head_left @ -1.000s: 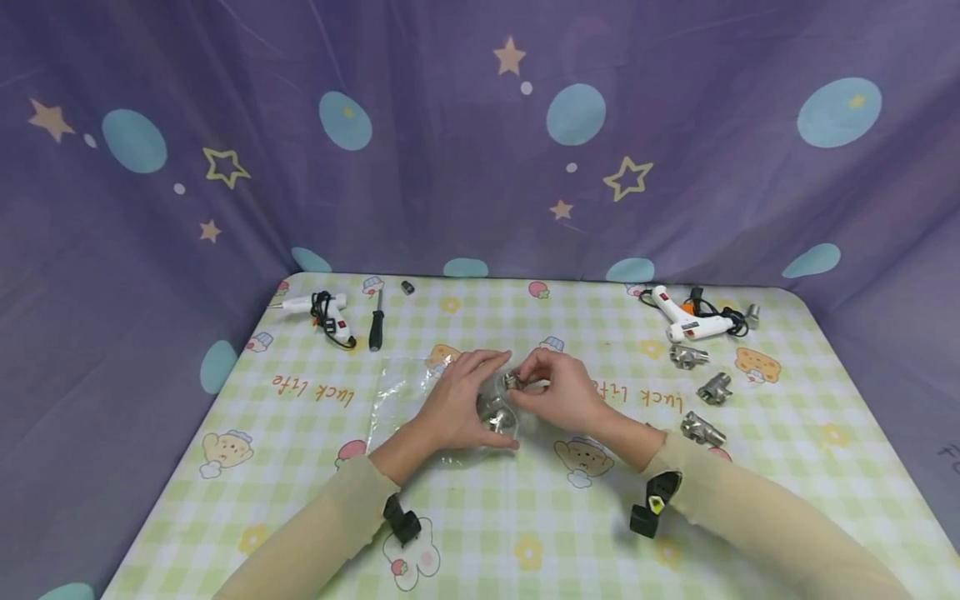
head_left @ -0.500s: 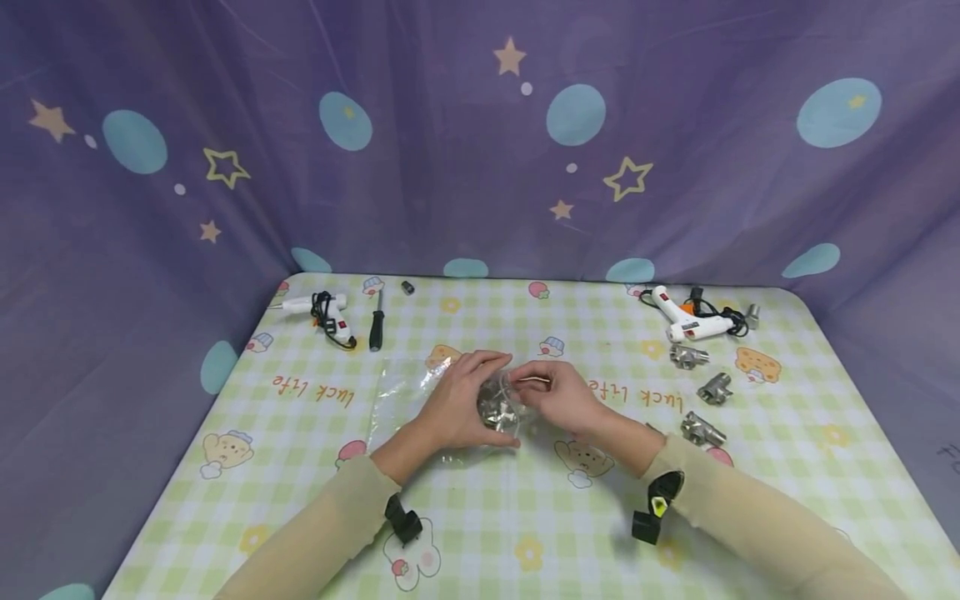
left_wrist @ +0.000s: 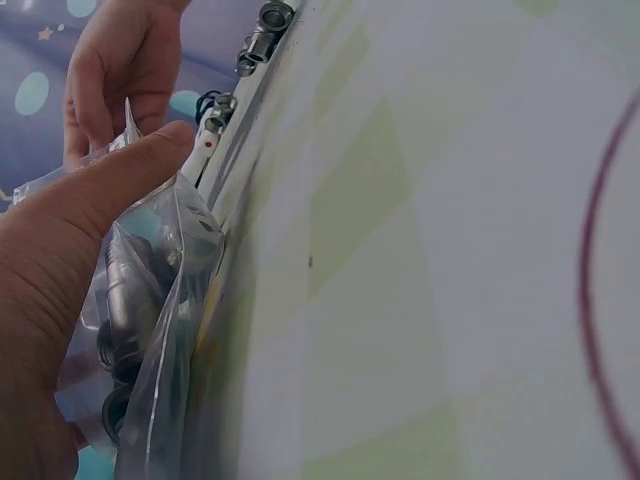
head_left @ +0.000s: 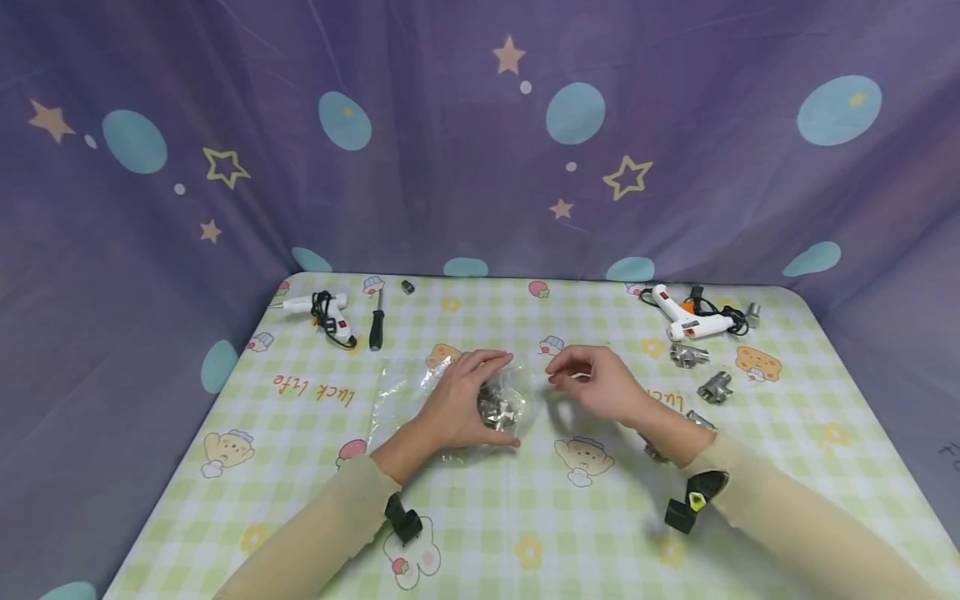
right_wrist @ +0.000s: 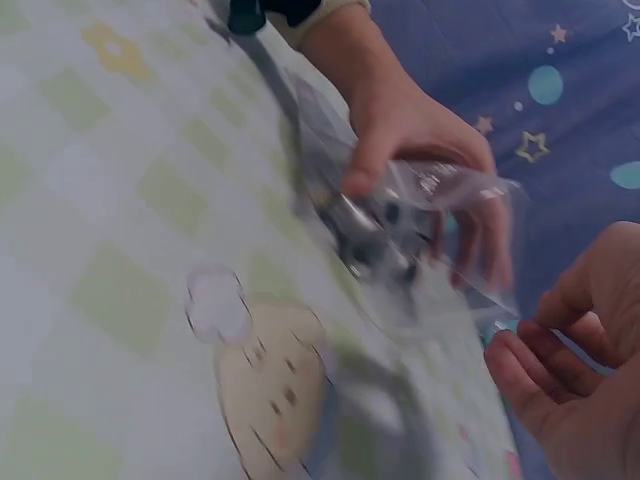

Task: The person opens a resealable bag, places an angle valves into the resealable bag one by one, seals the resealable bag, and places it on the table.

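Note:
My left hand (head_left: 459, 402) grips a clear plastic bag (head_left: 401, 385) on the checked tablecloth (head_left: 525, 517), its thumb and fingers curled round the bag's mouth. Several silver metal fittings (head_left: 498, 410) sit inside the bag by that hand. My right hand (head_left: 596, 385) hovers just right of the bag, fingers loosely curled and holding nothing. The left wrist view shows the thumb of the left hand (left_wrist: 60, 260) against the bag (left_wrist: 150, 330). In the right wrist view the bag (right_wrist: 440, 220) sags under the left hand (right_wrist: 420, 130), with the right hand (right_wrist: 575, 350) empty beside it.
Loose metal fittings (head_left: 688, 356) (head_left: 715, 387) lie at the right, one partly behind my right forearm. A white glue gun (head_left: 690, 321) with its cord lies at the back right. Another glue gun (head_left: 326, 312), a screwdriver (head_left: 377, 325) and a small metal part (head_left: 407, 287) lie at the back left.
My right hand held a fitting at the bag's mouth, let it go into the bag, then drew away to the right, empty. The left hand has kept its grip on the bag.

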`<state>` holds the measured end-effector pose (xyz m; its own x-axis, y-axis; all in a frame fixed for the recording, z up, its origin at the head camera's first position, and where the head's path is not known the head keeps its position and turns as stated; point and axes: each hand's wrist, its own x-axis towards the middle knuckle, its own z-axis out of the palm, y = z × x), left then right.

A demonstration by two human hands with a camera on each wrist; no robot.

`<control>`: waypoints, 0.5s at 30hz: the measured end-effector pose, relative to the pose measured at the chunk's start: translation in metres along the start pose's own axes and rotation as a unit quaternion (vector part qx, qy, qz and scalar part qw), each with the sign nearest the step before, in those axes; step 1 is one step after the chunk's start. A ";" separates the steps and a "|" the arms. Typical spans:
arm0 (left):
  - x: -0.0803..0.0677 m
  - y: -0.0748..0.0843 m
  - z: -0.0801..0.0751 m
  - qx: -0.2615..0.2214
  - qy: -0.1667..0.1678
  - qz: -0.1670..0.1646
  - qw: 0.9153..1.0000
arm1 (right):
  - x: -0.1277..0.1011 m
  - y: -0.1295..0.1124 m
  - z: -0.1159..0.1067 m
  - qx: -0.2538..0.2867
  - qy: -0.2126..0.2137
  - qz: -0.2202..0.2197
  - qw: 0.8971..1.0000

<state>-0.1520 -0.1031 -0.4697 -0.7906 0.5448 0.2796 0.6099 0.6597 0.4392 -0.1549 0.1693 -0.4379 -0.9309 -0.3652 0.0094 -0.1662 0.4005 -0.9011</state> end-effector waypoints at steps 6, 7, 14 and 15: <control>-0.001 0.000 -0.001 -0.009 -0.002 -0.002 1.000 | -0.016 -0.001 -0.037 -0.167 0.017 -0.062 0.984; -0.002 0.000 0.000 -0.010 -0.001 -0.001 1.000 | -0.019 -0.001 -0.043 -0.196 0.021 -0.070 0.978; -0.002 0.001 0.000 -0.008 0.001 0.004 1.000 | -0.048 0.002 -0.073 -0.288 0.022 -0.057 0.956; -0.002 0.001 0.000 -0.005 0.000 0.004 1.000 | -0.052 0.003 -0.075 -0.295 0.021 -0.051 0.954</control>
<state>-0.1498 -0.1032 -0.4700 -0.7852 0.5501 0.2842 0.6162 0.6493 0.4457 -0.1312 0.2528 -0.4083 -0.9105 -0.3981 0.1117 -0.3986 0.7732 -0.4933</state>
